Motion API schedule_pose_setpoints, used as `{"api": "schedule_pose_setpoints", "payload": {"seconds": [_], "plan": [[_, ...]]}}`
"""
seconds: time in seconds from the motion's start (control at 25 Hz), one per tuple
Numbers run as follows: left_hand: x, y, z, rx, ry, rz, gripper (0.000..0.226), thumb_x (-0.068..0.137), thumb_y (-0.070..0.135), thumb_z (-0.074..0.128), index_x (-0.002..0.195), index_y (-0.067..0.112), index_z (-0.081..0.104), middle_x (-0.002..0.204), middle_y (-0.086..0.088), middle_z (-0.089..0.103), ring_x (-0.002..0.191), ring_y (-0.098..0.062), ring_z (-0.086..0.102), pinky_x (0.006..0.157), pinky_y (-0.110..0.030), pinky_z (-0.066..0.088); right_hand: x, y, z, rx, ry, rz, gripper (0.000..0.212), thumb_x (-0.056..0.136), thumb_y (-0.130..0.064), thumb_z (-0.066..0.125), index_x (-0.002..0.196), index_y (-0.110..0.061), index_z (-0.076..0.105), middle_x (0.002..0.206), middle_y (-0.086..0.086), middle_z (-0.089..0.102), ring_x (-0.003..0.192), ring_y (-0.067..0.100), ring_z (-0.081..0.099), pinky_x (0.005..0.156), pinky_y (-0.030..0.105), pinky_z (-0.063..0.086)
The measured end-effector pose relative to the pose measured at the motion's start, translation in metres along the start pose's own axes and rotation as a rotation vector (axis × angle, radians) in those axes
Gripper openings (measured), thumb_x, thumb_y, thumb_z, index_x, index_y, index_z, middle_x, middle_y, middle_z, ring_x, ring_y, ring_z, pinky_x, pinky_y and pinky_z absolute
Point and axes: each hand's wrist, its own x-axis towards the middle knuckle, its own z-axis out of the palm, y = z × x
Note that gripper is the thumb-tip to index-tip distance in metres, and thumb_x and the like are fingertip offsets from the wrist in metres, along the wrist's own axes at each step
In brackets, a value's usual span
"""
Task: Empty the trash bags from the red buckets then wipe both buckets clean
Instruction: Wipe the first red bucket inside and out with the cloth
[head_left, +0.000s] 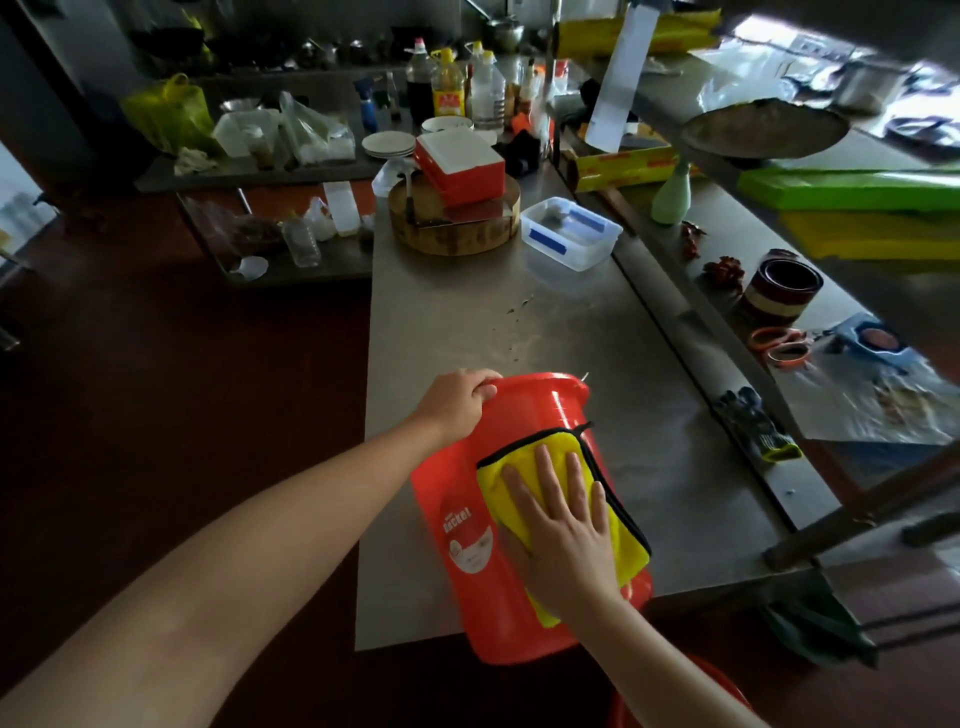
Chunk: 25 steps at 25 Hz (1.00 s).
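a red bucket (467, 587) is lying on its side at the near end of the steel desk (519, 322), its near end hanging past the desk edge. it is glossy orange-red plastic, with a white and red oval label reading "bucket" on the upturned side. the left hand (457, 402) is gripping the far end of the bucket, fingers curling over its edge. the right hand (561, 535) is lying flat with fingers spread, pressing a yellow cloth (623, 535) with black trim against the bucket's side. a second red bucket (719, 683) is showing only partly at the bottom edge, below the desk and behind the right forearm; its contents cannot be seen.

further along the desk a clear plastic box (571, 234) with blue clips is sitting closed, its contents unclear. a red and white box (460, 161) is resting tilted on a round wooden chopping block (452, 228). a stack of white plates (388, 144) is standing behind it.

counted: two red buckets, one cloth, one clear box, one chopping block.
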Motion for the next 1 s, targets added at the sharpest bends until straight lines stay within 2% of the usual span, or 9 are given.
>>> {"api": "schedule_pose_setpoints", "payload": {"seconds": [0.12,0.2,0.32,0.44,0.56,0.68,0.8,0.92,1.0], "plan": [[-0.006,-0.002,0.003,-0.146,-0.027,0.051,0.026,0.100,0.012,0.058,0.124,0.015,0.067,0.115,-0.003,0.071,0.105,-0.018,0.065,0.081,-0.013,0.039,0.027,0.013,-0.011,-0.047,0.009,0.037,0.070,0.095,-0.077,0.021,0.157,-0.049,0.009,0.169,-0.007,-0.012,0.154,0.031,-0.018,0.121,0.062,0.004],[-0.007,-0.006,0.005,-0.180,-0.026,0.065,0.028,0.099,0.007,0.057,0.124,0.014,0.066,0.117,-0.003,0.071,0.108,-0.017,0.065,0.087,-0.015,0.043,0.047,0.016,-0.016,-0.063,-0.013,0.037,0.069,0.095,-0.075,0.022,0.157,-0.049,0.007,0.168,-0.007,-0.016,0.153,0.030,-0.023,0.122,0.062,0.003],[-0.007,-0.026,-0.003,-0.105,-0.082,0.040,0.028,0.100,0.005,0.051,0.125,0.013,0.062,0.119,-0.007,0.069,0.109,-0.021,0.064,0.088,-0.023,0.045,0.072,0.001,-0.015,-0.070,-0.076,0.005,0.070,0.095,-0.071,0.026,0.157,-0.049,0.004,0.167,-0.007,-0.020,0.150,0.031,-0.028,0.121,0.064,0.002],[-0.001,-0.043,-0.018,-0.002,-0.183,0.016,0.030,0.100,0.011,0.048,0.128,0.018,0.057,0.120,-0.006,0.066,0.110,-0.023,0.063,0.086,-0.023,0.044,0.085,-0.023,-0.007,-0.093,-0.093,-0.007,0.071,0.095,-0.068,0.030,0.158,-0.048,0.005,0.167,-0.004,-0.022,0.148,0.033,-0.032,0.119,0.065,-0.005],[0.008,-0.042,-0.026,0.114,-0.180,0.137,0.039,0.102,0.016,0.051,0.141,0.015,0.055,0.131,-0.006,0.063,0.119,-0.021,0.059,0.095,-0.019,0.040,0.089,-0.038,-0.001,-0.120,-0.106,-0.005,0.072,0.095,-0.067,0.031,0.159,-0.046,0.004,0.167,-0.003,-0.023,0.147,0.034,-0.035,0.119,0.065,-0.008],[0.011,-0.041,-0.027,0.156,-0.173,0.210,0.038,0.103,0.013,0.052,0.141,0.012,0.056,0.120,-0.008,0.067,0.110,-0.025,0.062,0.097,-0.027,0.045,0.091,-0.035,-0.001,-0.120,-0.090,-0.007,0.073,0.093,-0.069,0.030,0.158,-0.046,0.005,0.168,-0.003,-0.018,0.150,0.033,-0.030,0.120,0.064,-0.004],[0.007,-0.051,-0.028,0.161,-0.160,0.220,0.039,0.103,0.007,0.049,0.142,0.010,0.055,0.121,-0.009,0.066,0.109,-0.027,0.063,0.097,-0.037,0.048,0.093,-0.014,-0.005,-0.044,-0.036,0.030,0.072,0.090,-0.076,0.029,0.156,-0.051,0.012,0.169,-0.007,-0.006,0.155,0.029,-0.015,0.122,0.059,0.006],[-0.004,-0.063,-0.030,0.153,-0.153,0.204,0.043,0.102,0.004,0.050,0.144,0.010,0.052,0.122,-0.008,0.065,0.110,-0.025,0.062,0.099,-0.037,0.047,0.097,0.020,-0.006,0.076,-0.067,0.136,0.074,0.086,-0.083,0.025,0.153,-0.056,0.006,0.169,-0.012,-0.002,0.156,0.024,-0.006,0.122,0.053,0.014],[-0.011,-0.069,-0.033,0.132,-0.138,0.180,0.042,0.102,0.006,0.051,0.144,0.010,0.051,0.122,-0.005,0.065,0.110,-0.022,0.062,0.100,-0.034,0.048,0.100,0.042,-0.008,0.231,-0.133,0.255,0.076,0.083,-0.082,0.029,0.151,-0.060,0.003,0.168,-0.015,-0.002,0.156,0.019,-0.002,0.122,0.050,0.020]]}}
